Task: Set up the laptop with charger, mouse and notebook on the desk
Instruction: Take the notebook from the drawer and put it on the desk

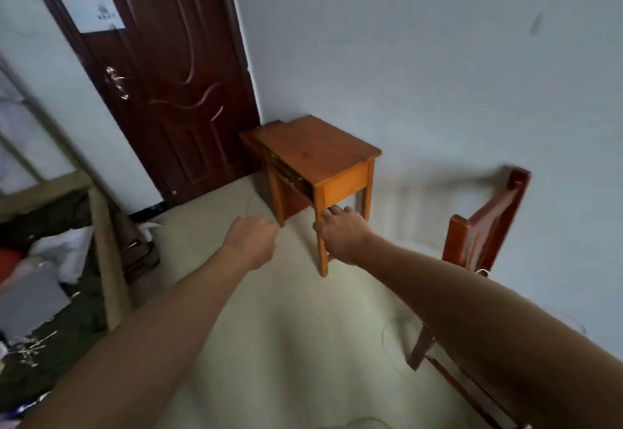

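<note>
While both arms are stretching fwd, I'm seeing the desk [317, 152] straight ahead, beyond both hands, its long axis running along the wall [438, 57]. R hand [340, 236] is nearer, lining up w/ the desk's near leg, fingers loose and spread, grasping nothing. L hand [251, 243] is curling under; can't tell if it's holding anything. Counting: 1 desk, 1 chair [485, 236] right of desk; laptop, charger, mouse, notebook: 0 showing.
</note>
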Tool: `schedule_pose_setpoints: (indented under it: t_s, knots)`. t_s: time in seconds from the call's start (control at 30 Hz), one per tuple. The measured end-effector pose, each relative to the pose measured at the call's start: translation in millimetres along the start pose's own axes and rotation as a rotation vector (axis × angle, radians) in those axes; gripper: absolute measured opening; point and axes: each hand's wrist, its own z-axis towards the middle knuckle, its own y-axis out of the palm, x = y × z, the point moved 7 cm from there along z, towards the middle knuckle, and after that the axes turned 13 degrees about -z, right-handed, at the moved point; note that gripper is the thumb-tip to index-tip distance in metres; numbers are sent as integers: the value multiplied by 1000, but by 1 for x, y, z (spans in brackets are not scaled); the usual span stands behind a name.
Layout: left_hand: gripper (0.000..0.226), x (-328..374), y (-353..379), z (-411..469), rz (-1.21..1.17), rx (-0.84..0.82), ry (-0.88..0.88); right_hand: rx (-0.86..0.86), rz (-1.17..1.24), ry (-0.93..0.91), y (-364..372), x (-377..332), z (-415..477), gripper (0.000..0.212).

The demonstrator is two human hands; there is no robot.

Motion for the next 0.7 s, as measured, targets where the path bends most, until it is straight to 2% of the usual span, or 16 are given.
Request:
schedule_pose_setpoints:
  t_s: [0.17, 0.4, 0.6, 0.7]
  knots:
    - [28, -87, -2, 48, 10, -9, -176, 87, -27, -90, -4, 15, 118, 34]
    - [32, -248, 19, 91, 90, -8, -387, 199, -67, -278, -19, -36, 303, 38]
    - [30, -369, 45, 154, 105, -6, -431, 195, -78, -311, -5, -74, 447, 37]
    - [32, -429, 49, 198, 85, -37, -397, 163, -39, -318, -5, -84, 521, 37]
